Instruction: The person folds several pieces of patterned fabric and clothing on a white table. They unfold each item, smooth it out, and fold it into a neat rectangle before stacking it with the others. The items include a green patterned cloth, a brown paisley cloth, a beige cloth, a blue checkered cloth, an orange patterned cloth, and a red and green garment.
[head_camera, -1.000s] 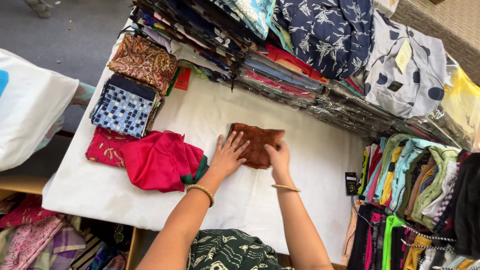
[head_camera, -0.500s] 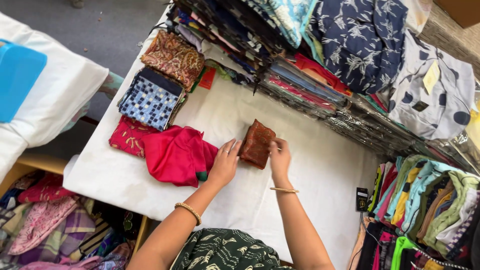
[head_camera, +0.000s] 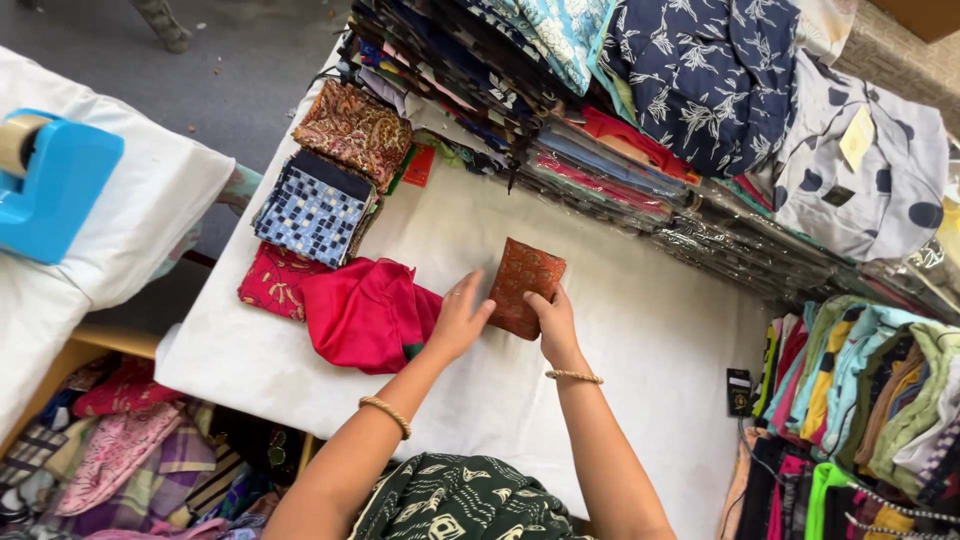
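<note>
A small folded rust-orange patterned cloth (head_camera: 525, 282) lies on the white table cover (head_camera: 640, 340). My left hand (head_camera: 457, 320) presses its left edge with fingers spread. My right hand (head_camera: 553, 322) grips the cloth's lower right corner. Both wrists wear thin bangles. Just left of my left hand sits a crumpled red cloth (head_camera: 368, 312).
Folded cloths are stacked at the left: a blue mosaic one (head_camera: 312, 208) and a brown paisley one (head_camera: 352, 128). Wrapped fabric piles (head_camera: 600, 150) line the far edge. Hanging garments (head_camera: 860, 400) are at the right. A blue tape dispenser (head_camera: 50, 180) stands on the left table.
The rust cloth has been folded narrower and turned upright. My hands moved with it, and the view shifted right, bringing the tape dispenser into sight.
</note>
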